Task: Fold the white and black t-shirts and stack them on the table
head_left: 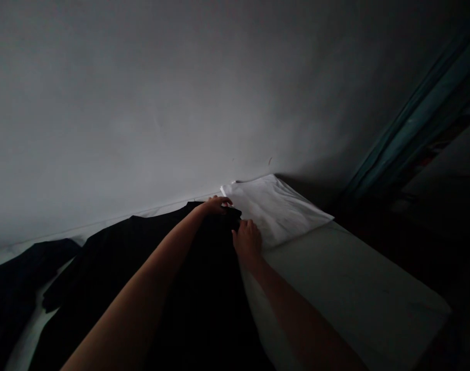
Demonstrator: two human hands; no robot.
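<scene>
A black shirt [204,288] lies spread over a pale surface in front of me, its sleeve and shoulder edge reaching off to the left. My left hand [217,205] is at the shirt's far edge, with bent fingers closed on the cloth. Just nearer and to the right, my right hand [248,239] has its fingers curled round the shirt's right edge. A white folded cloth [277,208] lies just beyond both hands, against the wall. Dim light hides the shirt's folds and the fingertips.
The pale marbled tabletop [354,283] extends right to a rounded corner. Another dark garment [30,278] lies at the far left. A grey wall [161,103] rises behind the table. Teal curtain-like fabric [416,113] hangs at the right, beside a dark area.
</scene>
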